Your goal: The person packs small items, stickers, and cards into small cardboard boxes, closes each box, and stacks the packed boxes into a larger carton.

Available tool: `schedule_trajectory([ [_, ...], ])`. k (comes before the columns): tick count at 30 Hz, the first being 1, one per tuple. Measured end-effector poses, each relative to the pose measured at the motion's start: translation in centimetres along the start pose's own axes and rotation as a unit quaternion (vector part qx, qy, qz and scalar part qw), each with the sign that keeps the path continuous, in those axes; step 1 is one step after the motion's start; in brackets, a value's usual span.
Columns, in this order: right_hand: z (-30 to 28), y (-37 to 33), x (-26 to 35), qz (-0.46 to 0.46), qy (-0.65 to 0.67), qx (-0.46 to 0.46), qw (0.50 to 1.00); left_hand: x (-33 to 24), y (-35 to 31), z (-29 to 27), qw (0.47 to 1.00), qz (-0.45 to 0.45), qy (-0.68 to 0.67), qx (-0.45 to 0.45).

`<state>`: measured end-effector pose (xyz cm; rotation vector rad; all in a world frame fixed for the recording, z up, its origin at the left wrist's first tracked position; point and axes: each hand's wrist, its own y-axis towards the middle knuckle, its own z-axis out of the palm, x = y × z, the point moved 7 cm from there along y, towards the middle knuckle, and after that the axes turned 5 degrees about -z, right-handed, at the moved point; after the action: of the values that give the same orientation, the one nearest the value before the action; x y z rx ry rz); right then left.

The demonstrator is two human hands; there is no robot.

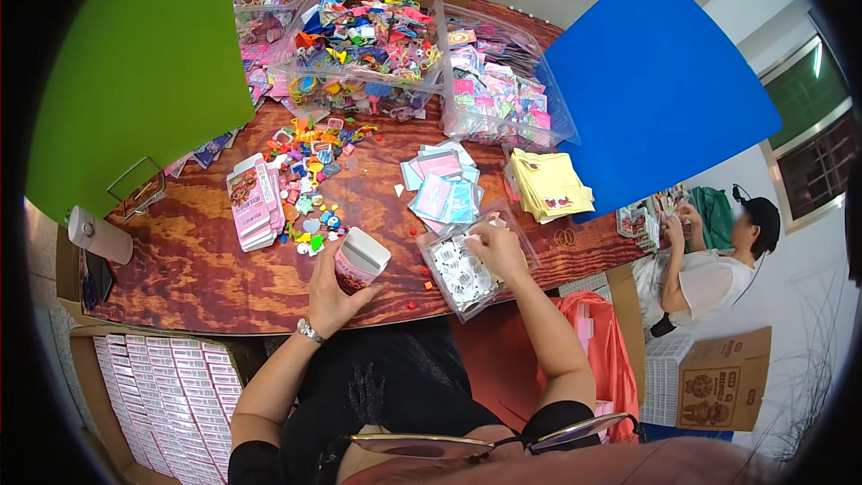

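Counter: streaked red-brown.
Clear tray: at its near edge, holding white packets.
Left hand: fingers clamped around the carton.
Right hand: over the packets, fingers bent; cannot tell whether together.
Carton: open-topped, left of the tray.

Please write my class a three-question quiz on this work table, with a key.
1. Which hand holds the open box?
2. True or false: the yellow stack lies left of the pink carton stack.
3. The right hand is at: (a) the toy pile; (b) the clear tray of white packets; (c) the yellow stack.

Key:
1. The left hand.
2. False; it lies to the right.
3. b
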<state>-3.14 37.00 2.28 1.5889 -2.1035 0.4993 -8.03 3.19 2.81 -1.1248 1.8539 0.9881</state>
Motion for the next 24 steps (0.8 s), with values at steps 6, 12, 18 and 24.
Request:
schedule_trajectory([
  [6, 3.1, 0.4, 0.2, -0.009, -0.17, 0.041, 0.985, 0.4, -0.2, -0.2, 1.0, -0.006, -0.002, -0.002],
  [12, 2.8, 0.2, -0.8, 0.041, -0.133, 0.0, 0.99, 0.6, -0.4, -0.3, 1.0, 0.001, 0.001, -0.01],
  [18, 2.8, 0.0, 0.0, 0.029, -0.143, -0.014, 0.989, 0.5, -0.5, -0.3, 1.0, -0.015, -0.009, -0.004],
  [24, 3.4, 0.7, -0.5, 0.02, -0.164, -0.016, 0.986, 0.2, -0.7, -0.5, 1.0, -0.001, -0.008, -0.009],
])
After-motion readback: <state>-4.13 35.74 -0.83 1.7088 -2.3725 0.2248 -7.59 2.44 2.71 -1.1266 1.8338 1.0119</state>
